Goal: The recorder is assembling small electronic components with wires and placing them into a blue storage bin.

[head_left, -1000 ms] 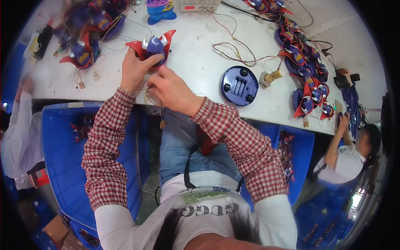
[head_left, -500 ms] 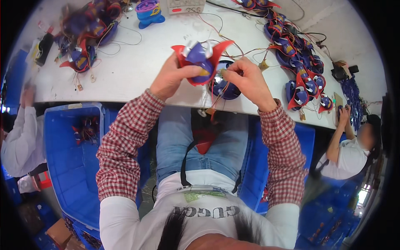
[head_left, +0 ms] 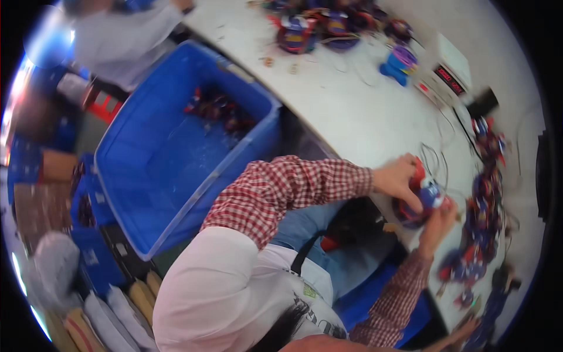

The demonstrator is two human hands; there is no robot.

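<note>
Both my hands are at the table's front edge, on a purple plastic toy part [head_left: 431, 190] with red wing-like pieces and white spots. My left hand [head_left: 397, 179] grips it from the left, thumb across its front. From below and to the right, my right hand [head_left: 438, 227] pinches its near edge. A dark rounded base [head_left: 409, 214] shows just under the part, close against it. Motion blur hides whether the two are joined. Thin wires [head_left: 434, 161] lie on the table behind the toy.
A large blue bin [head_left: 176, 152] holding some red and purple parts stands left of me. Along the white table [head_left: 358, 111] lie more toy parts [head_left: 484, 199] in a row and a heap [head_left: 328, 26]. Also there are a blue toy [head_left: 399, 64] and a white meter box [head_left: 448, 67].
My head view has swung to the left, bringing the blue bin into fuller sight. My right hand has moved from the dark base onto the purple part, which is now lower against the base.
</note>
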